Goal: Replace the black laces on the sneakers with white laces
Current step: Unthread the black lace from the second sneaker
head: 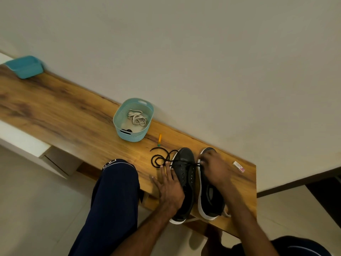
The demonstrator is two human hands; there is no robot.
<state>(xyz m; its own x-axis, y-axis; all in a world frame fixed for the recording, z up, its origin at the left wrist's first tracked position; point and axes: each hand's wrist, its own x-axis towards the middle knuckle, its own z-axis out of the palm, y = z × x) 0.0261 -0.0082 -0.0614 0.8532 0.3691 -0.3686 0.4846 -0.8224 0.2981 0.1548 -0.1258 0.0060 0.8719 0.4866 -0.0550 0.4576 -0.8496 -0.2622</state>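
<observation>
L fingers (163,172) straight, flat: left hand (170,191) pins left sneaker (184,163). R fingers (204,157) curled, apparently pinching black lace (152,161) end; right hand (215,169) over right sneaker (208,196) toe.
Step (judged): unthreading. Do well: pin shoe firmly, draw lace thru one eyelet pair at a time, straight pull, no snag.
White laces (137,117) in basket (129,134), 11 o'clock of L fingers, well apart. Lace coil at 10 o'clock, at L fingertips; strand runs to 3 o'clock, into R fingers.

A wooden bench (55,111) bears an orange stick (159,139) (green-tipped), a white packet (239,166) and a teal tub (25,67)
</observation>
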